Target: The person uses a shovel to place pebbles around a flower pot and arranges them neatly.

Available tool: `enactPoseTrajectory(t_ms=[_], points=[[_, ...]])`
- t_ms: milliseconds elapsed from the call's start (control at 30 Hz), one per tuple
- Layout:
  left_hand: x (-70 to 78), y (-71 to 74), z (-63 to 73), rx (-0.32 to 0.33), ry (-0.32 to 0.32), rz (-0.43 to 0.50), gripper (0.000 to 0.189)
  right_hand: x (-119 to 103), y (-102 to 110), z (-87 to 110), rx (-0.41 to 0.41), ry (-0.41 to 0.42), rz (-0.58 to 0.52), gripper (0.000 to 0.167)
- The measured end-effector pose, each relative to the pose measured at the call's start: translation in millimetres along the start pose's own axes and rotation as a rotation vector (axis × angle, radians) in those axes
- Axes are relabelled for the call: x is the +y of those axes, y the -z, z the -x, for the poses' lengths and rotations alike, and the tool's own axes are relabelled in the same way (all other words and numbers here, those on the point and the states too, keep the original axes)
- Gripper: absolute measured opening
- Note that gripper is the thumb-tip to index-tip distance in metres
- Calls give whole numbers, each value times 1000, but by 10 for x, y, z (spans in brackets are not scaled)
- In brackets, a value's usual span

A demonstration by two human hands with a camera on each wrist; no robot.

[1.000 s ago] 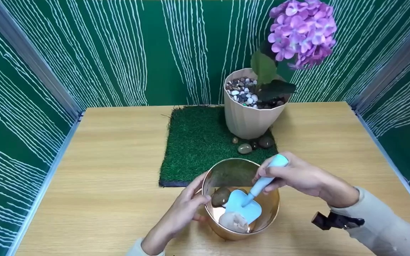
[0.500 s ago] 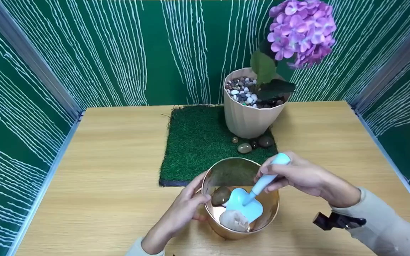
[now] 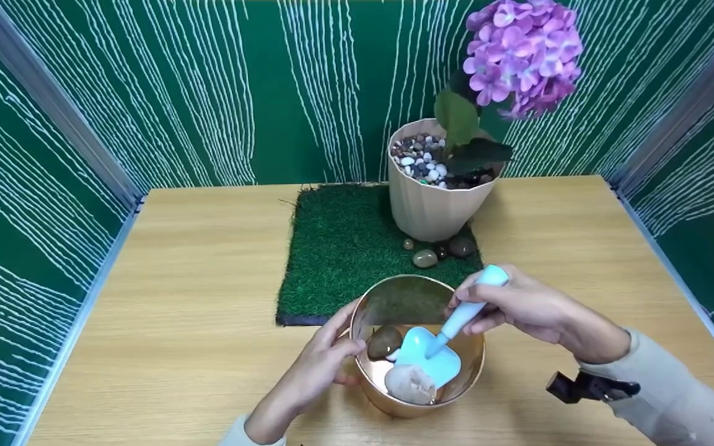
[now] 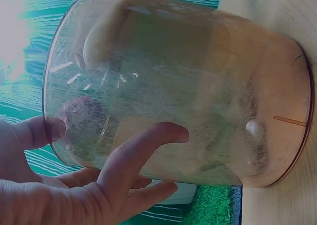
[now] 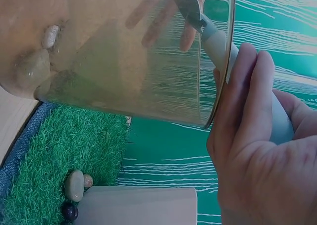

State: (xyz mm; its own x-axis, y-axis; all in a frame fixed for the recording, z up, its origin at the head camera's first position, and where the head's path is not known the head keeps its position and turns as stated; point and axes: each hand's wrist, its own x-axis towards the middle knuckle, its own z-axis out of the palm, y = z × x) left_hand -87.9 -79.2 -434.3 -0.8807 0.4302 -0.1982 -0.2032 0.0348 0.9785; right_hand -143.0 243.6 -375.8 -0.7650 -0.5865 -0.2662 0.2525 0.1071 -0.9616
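A transparent amber bucket (image 3: 413,297) stands at the table's front. My left hand (image 3: 323,359) holds its left side, thumb over the rim and the other fingers against the outer wall (image 4: 173,91). Between thumb and fingers, my right hand (image 3: 533,306) grips the handle of a light blue toy shovel (image 3: 426,362), slanted over the bucket's right rim. Its blade is inside the bucket. Against the blade's near left edge is a pale rough stone (image 3: 408,383). A smooth brown stone (image 3: 385,342) lies left of the blade, and a small white pebble (image 5: 50,36) shows through the wall.
Behind the bucket lies an artificial grass mat (image 3: 338,260). On it stands a beige pot (image 3: 434,214) with a purple hydrangea (image 3: 524,59) and gravel. Several polished stones (image 3: 424,258) sit before the pot. Green patterned walls (image 3: 307,93) enclose the table.
The shovel has shifted slightly right, and the pale stone has moved a little right with it. My left hand stays on the bucket.
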Motion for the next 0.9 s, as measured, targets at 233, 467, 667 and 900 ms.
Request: enactPoseTrajectory(t_ms=[233,467,667,900], points=[[-4,1,1,-5,-4,8,69,-5,37,17,9,2,-22,24],[-4,2,-1,1,-1,11,70,-19,80,30,27,20,-26,24],[-3,6,-7,-1,-2,14,72,-44,150,40,14,30,-43,26],[-1,7,-17,-2,-4,18,71,-87,257,46,56,13,-43,30]])
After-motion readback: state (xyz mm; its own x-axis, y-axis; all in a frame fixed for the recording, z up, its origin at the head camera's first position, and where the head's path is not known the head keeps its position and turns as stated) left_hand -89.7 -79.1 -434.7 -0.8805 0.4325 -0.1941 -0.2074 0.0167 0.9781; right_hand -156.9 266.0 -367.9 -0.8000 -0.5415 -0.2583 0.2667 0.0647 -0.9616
